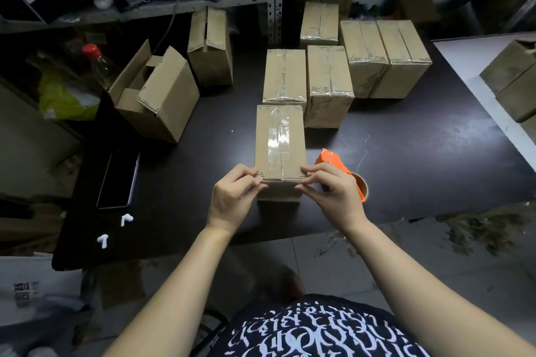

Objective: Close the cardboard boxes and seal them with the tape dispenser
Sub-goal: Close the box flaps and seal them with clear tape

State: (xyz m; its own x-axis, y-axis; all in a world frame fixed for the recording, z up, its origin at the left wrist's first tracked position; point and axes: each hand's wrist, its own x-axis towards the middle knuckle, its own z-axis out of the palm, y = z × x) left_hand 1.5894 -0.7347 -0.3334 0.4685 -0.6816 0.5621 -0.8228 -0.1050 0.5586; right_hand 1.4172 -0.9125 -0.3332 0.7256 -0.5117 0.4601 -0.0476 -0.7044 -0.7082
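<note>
Brown cardboard box (pixel 280 148), long and narrow, sits near the front edge of the dark table (pixel 406 153), a strip of clear tape (pixel 278 136) running along its top seam. Each hand's grip is clamped on it: left hand (pixel 232 197) and right hand (pixel 330 194) pinch its near top edge at either corner, apparently smoothing down the tape's end. The orange tape dispenser (pixel 333 161) lies unheld just behind the right hand. Several taped boxes (pixel 285 75) stand further back. At left, an open-flapped box (pixel 156 95) and a loosely closed box (pixel 210 46) look unsealed.

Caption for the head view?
Left hand and right hand pinch the taped box at its near edge; orange tape dispenser beside.
</note>
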